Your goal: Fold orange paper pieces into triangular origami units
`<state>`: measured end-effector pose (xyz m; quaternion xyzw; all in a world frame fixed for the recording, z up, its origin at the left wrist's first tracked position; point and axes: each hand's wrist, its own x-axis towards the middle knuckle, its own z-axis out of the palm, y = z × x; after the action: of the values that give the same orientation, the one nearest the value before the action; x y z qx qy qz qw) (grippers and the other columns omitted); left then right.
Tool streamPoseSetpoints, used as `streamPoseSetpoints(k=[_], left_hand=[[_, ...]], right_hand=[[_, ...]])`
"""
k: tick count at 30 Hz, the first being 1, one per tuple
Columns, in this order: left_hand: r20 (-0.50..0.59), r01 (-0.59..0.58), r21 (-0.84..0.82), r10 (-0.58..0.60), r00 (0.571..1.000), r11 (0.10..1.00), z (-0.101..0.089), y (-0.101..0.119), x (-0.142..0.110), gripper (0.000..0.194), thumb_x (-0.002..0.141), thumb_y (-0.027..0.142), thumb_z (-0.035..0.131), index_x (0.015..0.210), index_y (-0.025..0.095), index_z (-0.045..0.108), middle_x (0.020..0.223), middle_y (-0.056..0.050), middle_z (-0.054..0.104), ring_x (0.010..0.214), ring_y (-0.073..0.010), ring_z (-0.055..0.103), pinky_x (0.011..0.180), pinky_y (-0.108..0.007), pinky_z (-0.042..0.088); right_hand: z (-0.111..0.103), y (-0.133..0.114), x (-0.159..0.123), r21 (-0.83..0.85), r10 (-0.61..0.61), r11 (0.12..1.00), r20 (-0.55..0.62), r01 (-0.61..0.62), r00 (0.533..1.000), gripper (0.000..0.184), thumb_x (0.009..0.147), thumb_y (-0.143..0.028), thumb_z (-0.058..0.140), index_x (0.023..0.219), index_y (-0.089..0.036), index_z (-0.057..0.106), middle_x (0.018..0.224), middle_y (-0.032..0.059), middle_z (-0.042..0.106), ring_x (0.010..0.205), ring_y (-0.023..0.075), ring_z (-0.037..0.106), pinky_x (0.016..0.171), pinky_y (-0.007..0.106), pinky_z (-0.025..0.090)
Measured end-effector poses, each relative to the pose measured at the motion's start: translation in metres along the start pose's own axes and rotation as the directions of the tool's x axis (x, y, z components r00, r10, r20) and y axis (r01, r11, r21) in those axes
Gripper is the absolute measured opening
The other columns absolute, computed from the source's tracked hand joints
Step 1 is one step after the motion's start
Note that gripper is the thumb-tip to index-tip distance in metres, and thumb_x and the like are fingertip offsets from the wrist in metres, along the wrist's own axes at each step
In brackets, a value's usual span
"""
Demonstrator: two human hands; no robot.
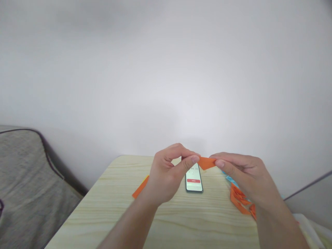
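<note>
A small folded piece of orange paper [206, 163] is stretched between my two hands, above the table and in front of the wall. My left hand [172, 171] pinches its left end between thumb and fingers. At the other end, the thumb and fingers of my right hand [245, 174] are closed on it. Below the paper lies a phone [194, 183] with a lit screen and a red button; my left hand covers part of its top. Folded orange paper pieces [240, 199] lie under my right wrist, with blue paper [230, 180] behind them, partly hidden.
An orange paper strip with a yellow edge [140, 187] lies left of my left wrist on the light wooden table [109, 207]. The white wall [166, 86] rises behind the table. Grey fabric with dark piping [28, 186] stands at the left.
</note>
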<state>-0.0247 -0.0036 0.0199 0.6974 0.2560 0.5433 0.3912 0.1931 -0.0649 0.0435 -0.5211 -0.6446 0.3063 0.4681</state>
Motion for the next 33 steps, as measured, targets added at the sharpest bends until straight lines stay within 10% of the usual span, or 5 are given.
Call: streamPoseSetpoints(k=[8, 25, 33], left_hand=[[-0.005, -0.001, -0.014, 0.001, 1.000, 1.000, -0.006, -0.004, 0.004, 0.016, 0.092, 0.033, 0.076, 0.083, 0.021, 0.080, 0.081, -0.001, 0.073, 0.078, -0.0132, 0.062, 0.075, -0.029, 0.045], [0.168, 0.145, -0.021, -0.140, 0.976, 0.989, 0.006, -0.009, 0.004, 0.011, 0.093, 0.030, 0.073, 0.098, 0.021, 0.075, 0.094, -0.001, 0.074, 0.091, -0.0164, 0.063, 0.090, -0.032, 0.046], [0.205, 0.208, -0.219, -0.164, 0.965, 0.953, 0.007, -0.012, 0.004, 0.021, 0.099, 0.037, 0.063, 0.099, 0.017, 0.071, 0.090, -0.005, 0.071, 0.088, -0.0182, 0.064, 0.084, -0.032, 0.049]], right_hand=[[-0.007, 0.005, 0.000, -0.026, -0.016, 0.999, 0.103, 0.019, 0.995, 0.030, 0.100, -0.046, 0.063, 0.112, -0.026, 0.082, 0.099, 0.0055, 0.080, 0.085, 0.0226, 0.073, 0.075, 0.032, 0.056], [0.019, 0.013, 0.007, 0.035, -0.137, 0.989, -0.174, 0.145, 0.975, 0.011, 0.092, -0.036, 0.076, 0.090, -0.026, 0.080, 0.093, 0.0034, 0.078, 0.085, 0.0199, 0.070, 0.080, 0.033, 0.054], [0.019, 0.016, 0.005, 0.093, -0.135, 0.985, -0.089, 0.144, 0.987, 0.020, 0.098, -0.040, 0.067, 0.099, -0.026, 0.081, 0.085, 0.0017, 0.074, 0.081, 0.0186, 0.064, 0.075, 0.031, 0.050]])
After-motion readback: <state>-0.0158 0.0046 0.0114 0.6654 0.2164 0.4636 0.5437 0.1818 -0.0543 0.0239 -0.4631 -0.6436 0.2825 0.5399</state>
